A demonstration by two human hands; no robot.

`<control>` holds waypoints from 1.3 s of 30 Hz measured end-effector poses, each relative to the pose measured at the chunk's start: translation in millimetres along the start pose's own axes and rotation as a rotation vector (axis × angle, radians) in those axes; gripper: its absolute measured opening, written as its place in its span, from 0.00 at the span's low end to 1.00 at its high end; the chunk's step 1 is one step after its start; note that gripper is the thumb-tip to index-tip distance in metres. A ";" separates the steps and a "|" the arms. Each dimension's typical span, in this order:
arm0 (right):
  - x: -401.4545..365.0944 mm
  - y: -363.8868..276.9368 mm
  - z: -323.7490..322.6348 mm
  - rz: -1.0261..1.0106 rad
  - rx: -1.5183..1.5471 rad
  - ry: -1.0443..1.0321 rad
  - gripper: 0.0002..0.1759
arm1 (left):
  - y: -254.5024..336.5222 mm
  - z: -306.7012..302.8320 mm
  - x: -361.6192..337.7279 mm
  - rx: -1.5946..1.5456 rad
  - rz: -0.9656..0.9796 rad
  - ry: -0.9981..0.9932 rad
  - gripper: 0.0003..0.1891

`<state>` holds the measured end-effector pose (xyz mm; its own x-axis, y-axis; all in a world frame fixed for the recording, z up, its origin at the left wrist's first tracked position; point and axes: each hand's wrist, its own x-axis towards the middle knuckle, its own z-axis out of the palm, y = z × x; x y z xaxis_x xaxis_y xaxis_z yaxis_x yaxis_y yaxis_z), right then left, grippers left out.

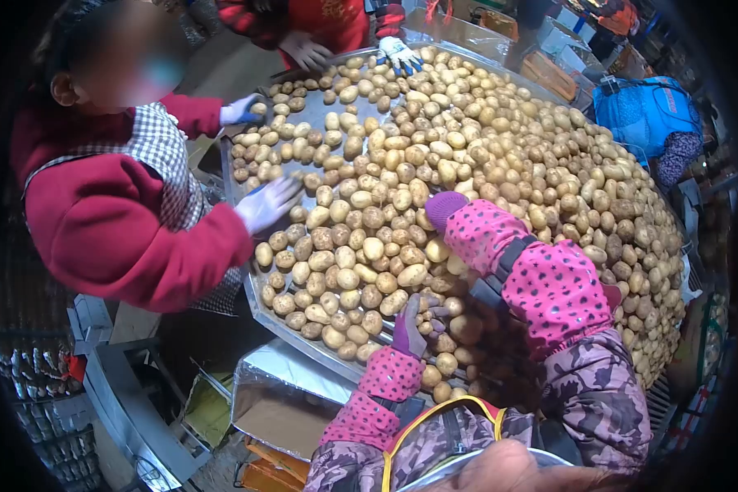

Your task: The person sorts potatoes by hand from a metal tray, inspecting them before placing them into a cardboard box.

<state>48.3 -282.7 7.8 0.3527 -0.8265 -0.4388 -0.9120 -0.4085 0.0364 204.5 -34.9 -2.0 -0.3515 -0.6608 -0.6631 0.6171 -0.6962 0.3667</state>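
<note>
A wide heap of potatoes (402,172) covers a metal sorting table (258,307) in front of me. My left hand (416,326), in a purple glove, is low over the near side of the heap. Its thumb and fingers are curled round a potato (424,303). Farther up and to the right, my right hand (446,210), also gloved in purple, rests against the potatoes in the middle. Its fingertips are hidden beneath it, so their grip does not show. Pink patterned sleeve covers reach over both my forearms.
A person in a checked apron (160,139) stands at the left, white-gloved hands on the potatoes. Another person in red (328,20) works at the far edge. A blue garment (648,115) shows at the right. Below the table's left edge is a foil-lined box (291,373).
</note>
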 end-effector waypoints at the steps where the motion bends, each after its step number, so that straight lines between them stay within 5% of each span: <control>1: -7.1 -2.2 -5.4 -0.007 0.032 -0.004 0.11 | 2.5 4.8 -2.5 -0.010 -0.007 0.011 0.31; 8: -121.0 -9.4 -30.1 -0.101 0.494 0.106 0.13 | 9.4 22.4 -6.9 -0.092 -0.018 0.130 0.30; 11: -179.2 -37.9 -29.7 -0.086 0.656 0.281 0.15 | 2.5 9.1 5.8 -0.280 -0.059 0.010 0.28; 15: -242.3 -78.6 -22.9 -0.061 0.681 0.409 0.19 | 22.4 74.2 -38.3 -0.435 -0.139 -0.038 0.28; 18: -262.9 -82.4 -18.9 -0.168 0.751 0.433 0.20 | 1.1 56.8 -34.9 -0.202 0.098 -0.217 0.27; 20: -256.6 -46.1 -27.6 -0.009 0.714 0.286 0.19 | -0.8 56.5 -36.1 -0.210 0.115 -0.235 0.26; 21: -229.0 -6.7 -13.5 -0.250 0.512 0.770 0.15 | 0.3 56.0 -34.5 -0.354 0.021 -0.238 0.26; 23: -202.5 53.3 -41.0 0.328 0.354 0.587 0.12 | 1.4 52.7 -30.0 -0.648 -0.161 -0.237 0.25; 24: -179.7 96.1 -19.0 0.332 0.159 0.734 0.13 | -7.0 44.2 -21.4 -0.694 -0.175 -0.296 0.26; 27: -144.4 143.1 -6.4 0.413 -0.018 0.417 0.16 | -5.1 60.1 -22.2 -0.702 -0.158 -0.277 0.27; 33: -169.9 121.4 -7.5 0.048 0.100 0.225 0.10 | -2.9 72.2 -18.3 -0.639 -0.133 -0.302 0.32; 35: -203.6 87.7 -3.0 0.230 0.484 0.342 0.09 | -1.4 80.8 -23.8 -0.619 -0.157 -0.290 0.34; 37: -241.8 27.3 -3.7 0.151 0.875 0.640 0.13 | -4.5 86.2 -27.0 -0.586 -0.177 -0.279 0.35; 38: -255.6 7.0 6.3 0.076 0.832 0.617 0.16 | -11.2 79.9 -24.8 -0.599 -0.170 -0.441 0.29; 39: -266.6 -9.5 14.2 0.004 0.788 0.599 0.20 | -13.9 79.6 -30.7 -0.291 0.000 -0.428 0.27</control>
<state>-40.1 -53.0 111.7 0.1988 -0.9755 0.0945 -0.7150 -0.2103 -0.6668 150.7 -27.2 65.2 -0.5707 -0.7584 -0.3149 0.7658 -0.6299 0.1294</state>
